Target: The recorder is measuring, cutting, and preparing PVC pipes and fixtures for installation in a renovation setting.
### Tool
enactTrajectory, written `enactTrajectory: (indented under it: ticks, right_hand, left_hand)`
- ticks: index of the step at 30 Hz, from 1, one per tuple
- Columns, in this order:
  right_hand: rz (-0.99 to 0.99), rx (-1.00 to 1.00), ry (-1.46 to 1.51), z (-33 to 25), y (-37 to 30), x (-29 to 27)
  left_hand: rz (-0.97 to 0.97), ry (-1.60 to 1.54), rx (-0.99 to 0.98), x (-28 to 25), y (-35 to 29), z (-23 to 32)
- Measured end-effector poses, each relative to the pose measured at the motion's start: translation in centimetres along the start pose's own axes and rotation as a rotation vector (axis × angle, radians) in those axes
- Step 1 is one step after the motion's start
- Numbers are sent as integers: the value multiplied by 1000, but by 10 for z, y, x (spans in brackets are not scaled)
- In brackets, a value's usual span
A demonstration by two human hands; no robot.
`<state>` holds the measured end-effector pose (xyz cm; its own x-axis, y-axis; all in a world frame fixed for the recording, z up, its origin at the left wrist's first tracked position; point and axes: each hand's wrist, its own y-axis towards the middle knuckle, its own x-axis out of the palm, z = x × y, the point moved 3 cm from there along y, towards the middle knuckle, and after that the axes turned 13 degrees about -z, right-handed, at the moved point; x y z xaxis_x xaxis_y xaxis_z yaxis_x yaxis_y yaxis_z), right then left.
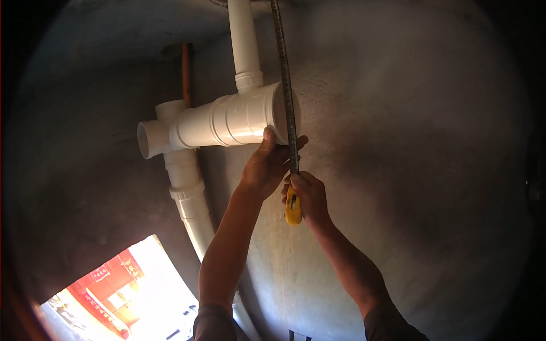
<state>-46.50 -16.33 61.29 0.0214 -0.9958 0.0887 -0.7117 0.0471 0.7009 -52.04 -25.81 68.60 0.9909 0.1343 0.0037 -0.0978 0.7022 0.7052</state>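
My right hand grips a yellow tape measure, its thumb near the mouth of the case. From there the long metal blade runs up past the open end of a wide white pipe fitting to the top of the view. My left hand is raised at the lower rim of that open end. Its thumb points up against the rim, and its other fingers reach out behind the blade, partly hidden by it. A thinner white pipe rises from the fitting toward the ceiling.
At the fitting's left end, a white branch piece has an open mouth. A white downpipe slants down from it. Behind stands an orange-brown pipe. Grey wall fills the right side. Bright light comes through an opening at lower left.
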Motion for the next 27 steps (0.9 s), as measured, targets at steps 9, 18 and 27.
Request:
enactTrajectory:
  ticks: [9,18,27]
  right_hand:
    - [68,1,-98,-4,-3,-5]
    - [125,-13,-130,-7,-3,-2]
    - [162,-7,-132,-4,-1,-5]
  left_hand:
    - [-7,24,15,8,3,2]
    - [24,27,19,9,4,2]
    - [13,43,13,7,4,1]
